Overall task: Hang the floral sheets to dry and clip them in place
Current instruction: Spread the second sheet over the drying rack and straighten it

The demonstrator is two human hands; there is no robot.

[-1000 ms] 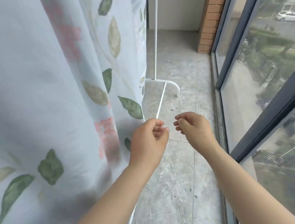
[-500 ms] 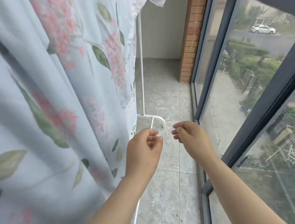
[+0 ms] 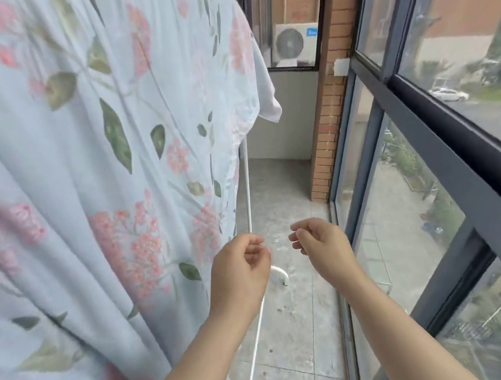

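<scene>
Floral sheet (image 3: 80,172): draped over the top of the white drying rack (image 3: 248,190) and hung down the left of the view, well below the hands; its far corner is turned over the rack's end.
Left hand (image 3: 240,274): held up just beside the sheet's edge, fingers curled into the palm — nothing is seen in it.
Right hand (image 3: 321,244): held level with the left and close beside it without touching, fingers likewise curled in, nothing gripped so far as can be seen.
Change: the view has been lifted from the hem and floor to the top of the rack. The hands have been kept in the same curled, empty pose throughout.
Clips: none seen on the stretch of top edge that shows, and none in either hand.
Meaning for the task: hanging is judged done for this sheet. Clipping is judged still to be done, and clips would have to be fetched first.
Risk: an unclipped sheet may be dragged off the rail by its own weight.
</scene>
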